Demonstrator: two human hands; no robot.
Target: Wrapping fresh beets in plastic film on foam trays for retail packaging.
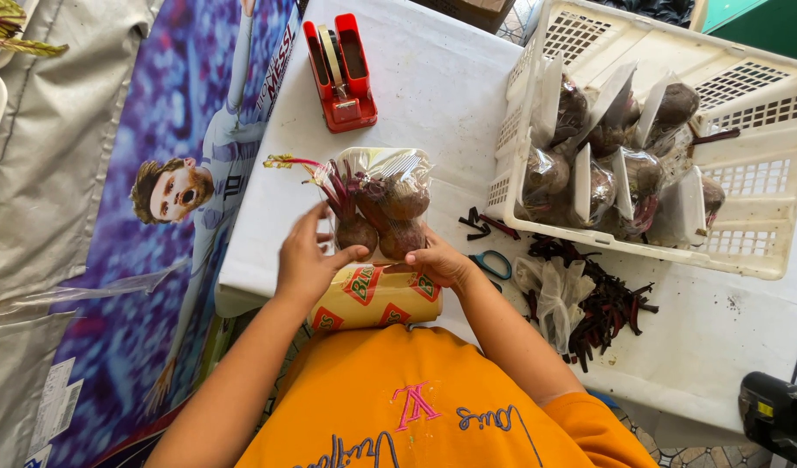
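Orange sleeve nearest; both hands — left hand, right hand — half-closed, pinching the near edge of a clear-wrapped tray of beetroots on the white table, above a yellow roll. Pack likely heavy, film slippery, stems fragile — best gripped under the tray's sides.

Open white tablecloth between red tape dispenser and white slatted plastic crate: clear lane toward far edge. Right side blocked by crate, dark red stem trimmings, crumpled clear plastic bags, blue-handled scissors. Near edge taken by yellow roll of cling film. Centre filled by clear-wrapped tray of beetroots. Bare strip along left table edge.
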